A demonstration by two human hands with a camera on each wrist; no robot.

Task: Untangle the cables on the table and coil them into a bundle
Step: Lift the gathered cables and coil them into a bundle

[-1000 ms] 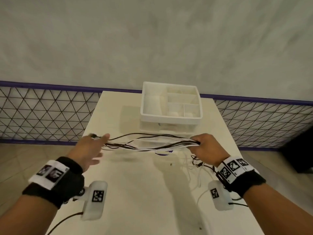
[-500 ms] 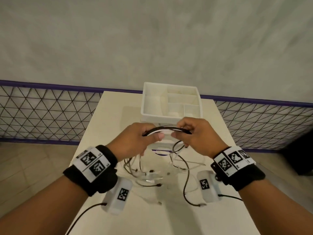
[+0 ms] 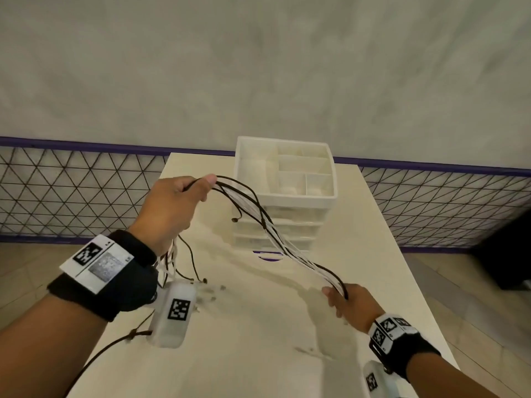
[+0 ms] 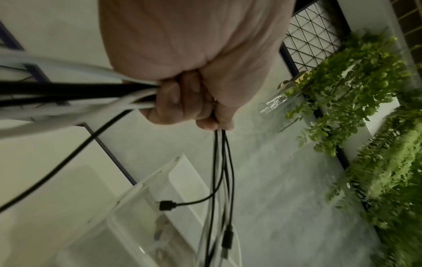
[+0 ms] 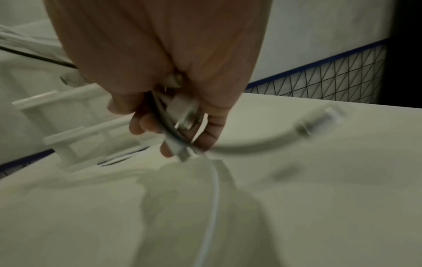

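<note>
From the head view, the cables (image 3: 270,228) are stretching as one black-and-white bundle between both hands, sagging in front of the white drawer organiser (image 3: 287,179) at the far end of the counter (image 3: 258,340). The left hand (image 3: 169,214) is riding high, knuckles up, while the right hand (image 3: 352,304) is sitting low and close to the counter, arm reaching in from the lower right. The left wrist view is giving what the head view hides: the fingers (image 4: 182,101) are curling tight around the strands, a closed grip on the cables, with loose ends dangling below the fist and a black plug (image 4: 167,205) hanging free over the organiser. The right wrist view is blurred, but it is showing the right-hand fingers (image 5: 210,130) bending round the other end of the bundle, gripping it just above the counter, with a white plug end (image 5: 319,119) curving out beside them and a thin white strand trailing down. Under the left wrist, more loose ends are hanging toward the counter.
</note>
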